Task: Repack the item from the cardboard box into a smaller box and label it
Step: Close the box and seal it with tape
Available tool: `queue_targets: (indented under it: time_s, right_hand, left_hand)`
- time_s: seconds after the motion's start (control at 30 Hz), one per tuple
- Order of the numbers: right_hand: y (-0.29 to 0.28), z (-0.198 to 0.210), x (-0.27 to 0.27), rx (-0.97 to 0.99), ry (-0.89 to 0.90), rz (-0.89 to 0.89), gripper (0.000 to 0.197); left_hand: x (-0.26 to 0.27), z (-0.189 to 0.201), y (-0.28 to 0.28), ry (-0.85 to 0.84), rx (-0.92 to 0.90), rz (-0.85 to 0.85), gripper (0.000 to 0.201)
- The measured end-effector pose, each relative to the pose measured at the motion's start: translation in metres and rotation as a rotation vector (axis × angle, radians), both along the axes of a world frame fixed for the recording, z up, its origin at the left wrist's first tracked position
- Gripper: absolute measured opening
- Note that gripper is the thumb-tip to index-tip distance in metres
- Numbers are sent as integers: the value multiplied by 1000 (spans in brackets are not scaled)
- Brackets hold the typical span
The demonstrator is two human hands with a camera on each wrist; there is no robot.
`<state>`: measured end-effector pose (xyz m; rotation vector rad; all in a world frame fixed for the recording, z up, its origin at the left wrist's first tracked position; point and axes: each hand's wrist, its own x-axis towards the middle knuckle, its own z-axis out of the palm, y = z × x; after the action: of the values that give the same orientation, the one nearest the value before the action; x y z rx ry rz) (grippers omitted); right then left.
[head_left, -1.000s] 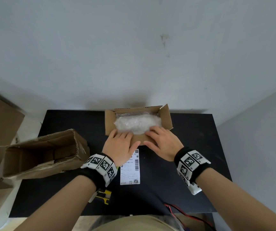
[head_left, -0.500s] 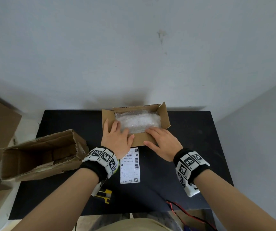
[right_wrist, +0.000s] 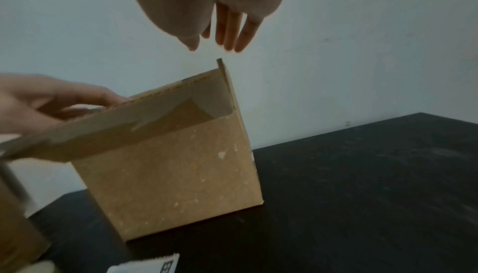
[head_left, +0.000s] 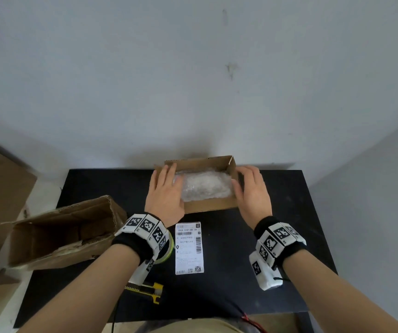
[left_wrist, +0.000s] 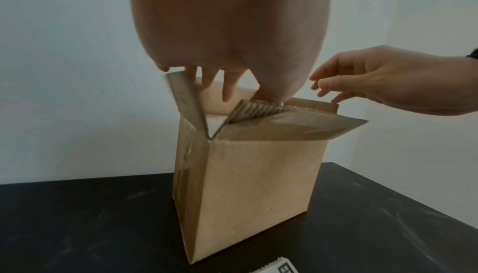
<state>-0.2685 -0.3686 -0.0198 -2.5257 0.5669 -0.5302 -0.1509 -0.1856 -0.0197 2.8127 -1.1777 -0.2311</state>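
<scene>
Bubble-wrapped and likely light and soft, the item (head_left: 205, 188) sits in the small box (head_left: 211, 205) on the counter (head_left: 277, 212), left hand (head_left: 165, 194) flat on a flap, right hand (head_left: 253, 191) open beside the opposite flap.

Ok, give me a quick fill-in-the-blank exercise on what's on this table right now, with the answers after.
1. The bubble-wrapped item lies inside the ____ box.
2. The shipping label lies flat on the ____.
3. The larger box lies on its side, with nothing visible inside, to the ____ of the label.
4. The yellow utility knife lies nearest the ____ hand's forearm.

Missing words: smaller; table; left; left
</scene>
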Motion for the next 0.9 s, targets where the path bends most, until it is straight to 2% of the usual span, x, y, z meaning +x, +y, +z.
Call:
queue_targets:
  time_s: [0.1, 0.23, 0.33, 0.47, 0.57, 0.67, 0.9]
  right_hand:
    - [-4, 2, 0, 140, 99, 0, 28]
    - [-7, 2, 0, 151, 134, 27, 26]
    - [-6, 1, 3, 135, 191, 141, 25]
    - [-5, 0, 8, 144, 362, 226, 30]
    - [-7, 5, 10, 203, 439, 251, 44]
    - [-9, 8, 10, 204, 531, 289, 59]
    - [-7, 6, 6, 211, 601, 330, 72]
  left_hand:
    - [10, 2, 0, 44, 46, 8, 77]
    - [22, 0, 0, 115, 46, 43, 92]
    - [26, 1, 1, 189, -31, 43, 96]
    - [19, 7, 3, 268, -191, 101, 98]
    - [12, 10, 6, 326, -266, 165, 99]
    - [9, 8, 8, 376, -309, 155, 93]
    - [-2, 2, 15, 478, -357, 148, 78]
